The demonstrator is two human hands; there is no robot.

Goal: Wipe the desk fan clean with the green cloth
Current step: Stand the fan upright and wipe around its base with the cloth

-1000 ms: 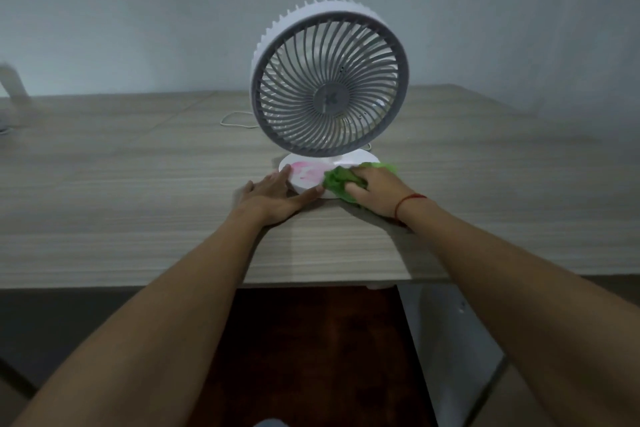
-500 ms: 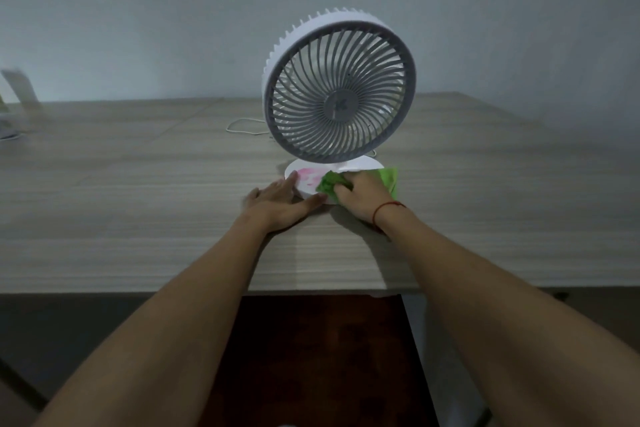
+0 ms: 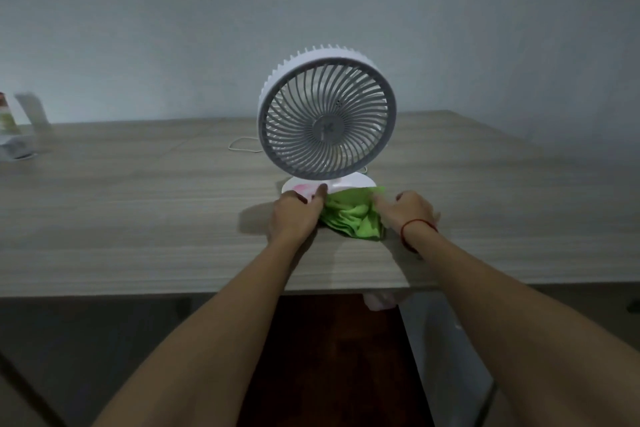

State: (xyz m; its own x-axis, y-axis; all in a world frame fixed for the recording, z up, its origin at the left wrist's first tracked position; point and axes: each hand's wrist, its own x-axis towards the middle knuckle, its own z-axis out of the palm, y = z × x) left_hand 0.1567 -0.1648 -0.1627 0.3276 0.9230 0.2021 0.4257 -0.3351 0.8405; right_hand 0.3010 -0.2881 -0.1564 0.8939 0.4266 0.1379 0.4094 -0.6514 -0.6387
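A white desk fan [image 3: 327, 121] with a grey spiral grille stands upright on a wooden desk [image 3: 138, 204], facing the viewer. A bunched green cloth [image 3: 353, 215] lies against the front of the fan's round base [image 3: 349, 182], partly on it, likely for wiping there. The left hand [image 3: 292, 215] pinches the cloth's left edge, its fingers closed on the fabric, touching the base, seemingly to steady it. The right hand [image 3: 410, 210] presses the cloth's right side; its grip cannot be told. A pink patch [image 3: 303, 189] marks the base. The grille hub's emblem is unreadable.
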